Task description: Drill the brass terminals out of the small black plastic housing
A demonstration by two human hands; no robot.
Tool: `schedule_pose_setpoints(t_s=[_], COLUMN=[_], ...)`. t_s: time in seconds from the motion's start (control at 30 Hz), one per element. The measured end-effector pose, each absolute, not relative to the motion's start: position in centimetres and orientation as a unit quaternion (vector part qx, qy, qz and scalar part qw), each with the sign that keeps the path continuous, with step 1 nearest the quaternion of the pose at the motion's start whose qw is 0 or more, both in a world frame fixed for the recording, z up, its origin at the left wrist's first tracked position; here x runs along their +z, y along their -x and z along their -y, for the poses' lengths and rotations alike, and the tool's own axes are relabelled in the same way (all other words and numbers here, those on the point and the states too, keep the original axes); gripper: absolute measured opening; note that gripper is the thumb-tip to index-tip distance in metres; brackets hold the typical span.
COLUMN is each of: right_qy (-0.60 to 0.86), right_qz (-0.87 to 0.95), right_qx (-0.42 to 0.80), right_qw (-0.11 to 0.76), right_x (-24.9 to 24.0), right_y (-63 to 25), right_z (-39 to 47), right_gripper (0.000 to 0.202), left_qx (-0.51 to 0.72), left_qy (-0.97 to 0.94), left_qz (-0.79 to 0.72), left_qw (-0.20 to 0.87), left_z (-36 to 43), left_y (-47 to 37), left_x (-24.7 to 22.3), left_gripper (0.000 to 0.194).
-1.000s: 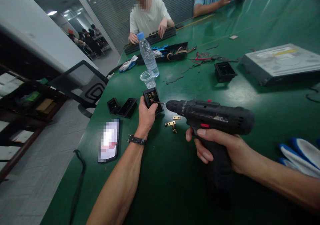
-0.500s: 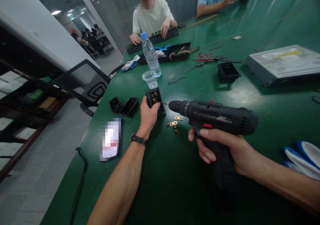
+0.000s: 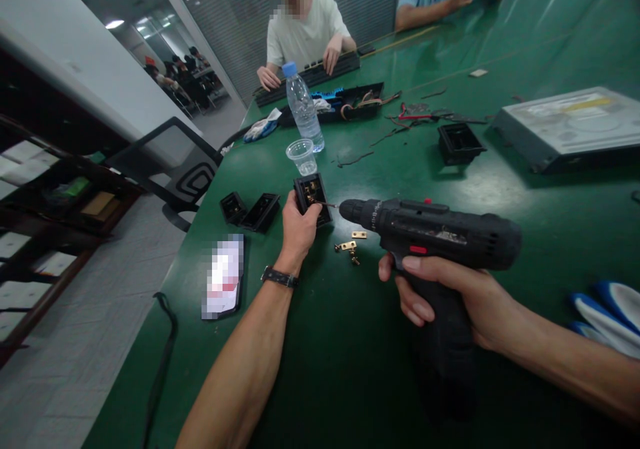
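Observation:
My left hand [image 3: 300,221] grips a small black plastic box [image 3: 323,217] tilted up on the table, its open side with brass fittings facing me. A cordless drill [image 3: 440,232] is held in my right hand [image 3: 450,289], fingers wrapped round its handle. The drill's thin bit points left and its tip reaches into the box near my left thumb; exact contact with a screw cannot be made out. Just below the box lie small brass plates [image 3: 349,245] and a few brass screws [image 3: 355,257].
A clear cup [image 3: 302,158] and water bottle [image 3: 304,112] stand behind the box. Two black housings [image 3: 261,212] and a phone [image 3: 223,279] lie left. Another black housing [image 3: 459,144], a metal case [image 3: 570,126] and gloves [image 3: 607,316] are right. Two people sit across the table.
Hands, drill and box hold nearly the same pose. The whole view has shifted very slightly, with things appearing a little farther right.

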State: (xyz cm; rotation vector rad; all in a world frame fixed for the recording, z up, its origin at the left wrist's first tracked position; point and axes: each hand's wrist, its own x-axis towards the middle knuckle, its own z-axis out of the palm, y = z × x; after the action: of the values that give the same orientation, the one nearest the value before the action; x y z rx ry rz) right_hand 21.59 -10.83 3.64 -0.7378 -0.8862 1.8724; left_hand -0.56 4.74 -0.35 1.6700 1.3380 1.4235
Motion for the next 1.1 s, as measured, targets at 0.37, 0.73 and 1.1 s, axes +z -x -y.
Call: schedule_pose_setpoints(t_s=[0.37,0.73,1.1], right_qy=[0.306,0.303,0.318], right_qz=[0.368,0.367,0.387], right_qx=[0.753,0.751,0.739], right_qw=[0.452,0.458,0.450], right_x=[3.73,3.86,3.67], right_y=[-21.59,-21.46,-21.53], right_z=[10.89,10.95,10.93], right_gripper=[0.024,0.024,0.025], left_qx=[0.527,0.527,0.522], left_qy=[-0.628,-0.628,-0.627], left_qz=[-0.503,-0.499,-0.505], left_qw=[0.272,0.280,0.281], left_z=[-4.80,-4.71,-4.66], left_y=[0.58,0.55,0.42], left_x=[-0.46,-0.36,-0.31], left_gripper=[0.025,0.028,0.029])
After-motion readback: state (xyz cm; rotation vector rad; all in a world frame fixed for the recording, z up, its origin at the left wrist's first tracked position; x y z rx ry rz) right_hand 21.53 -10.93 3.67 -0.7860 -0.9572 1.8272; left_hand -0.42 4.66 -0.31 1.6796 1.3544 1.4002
